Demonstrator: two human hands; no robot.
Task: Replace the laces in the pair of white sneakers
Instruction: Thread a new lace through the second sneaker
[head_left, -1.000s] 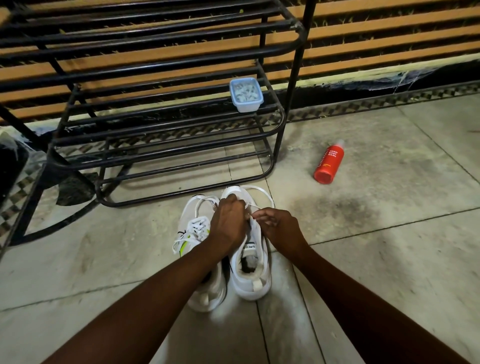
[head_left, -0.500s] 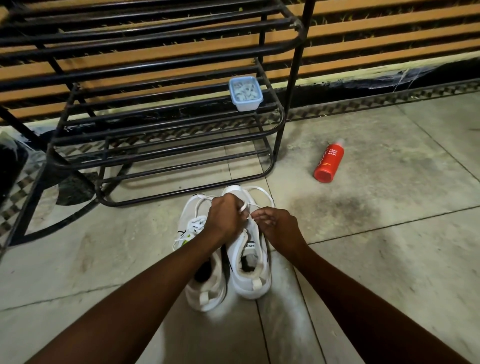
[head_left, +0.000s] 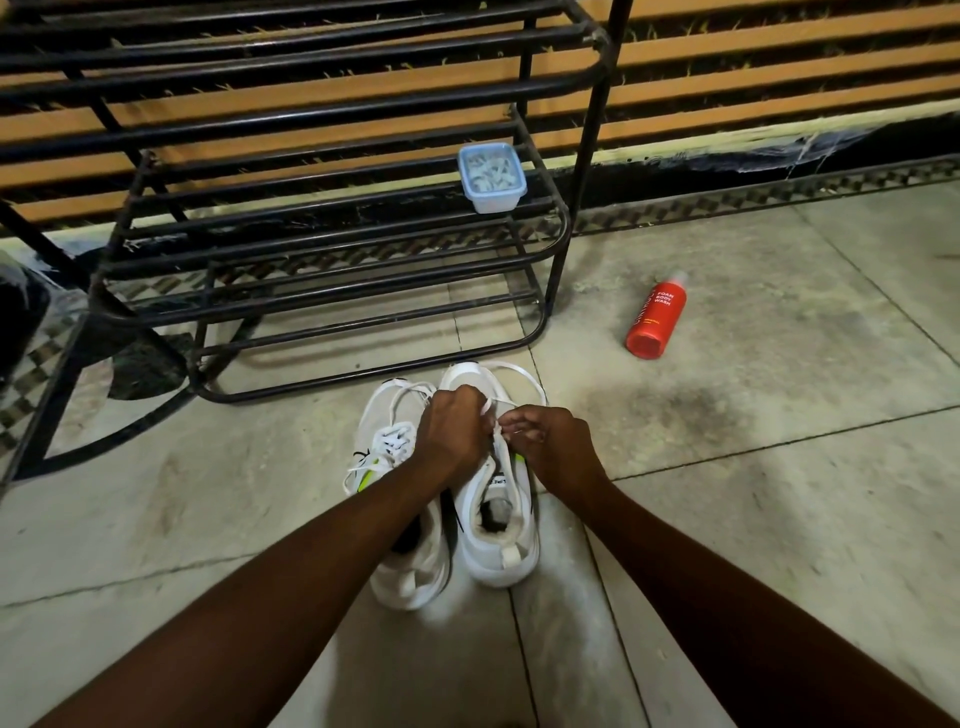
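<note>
1. Directly ahead, the left sneaker (head_left: 410, 577) and right sneaker (head_left: 498, 545) stand side by side on the floor (head_left: 779, 519).
2. Left hand (head_left: 454, 428), fingers curled, grips the white lace (head_left: 521, 370) over the right sneaker.
3. Right hand (head_left: 553, 441) pinches the same lace, just beside the left hand.

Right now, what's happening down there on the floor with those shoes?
A person is lacing the right sneaker, which stands on the tiled floor. Both the left hand and the right hand pinch its white lace, and loose loops lie past the toe. The left sneaker beside it already has a lace threaded. A red foam body wash bottle lies nearby, untouched.
</note>
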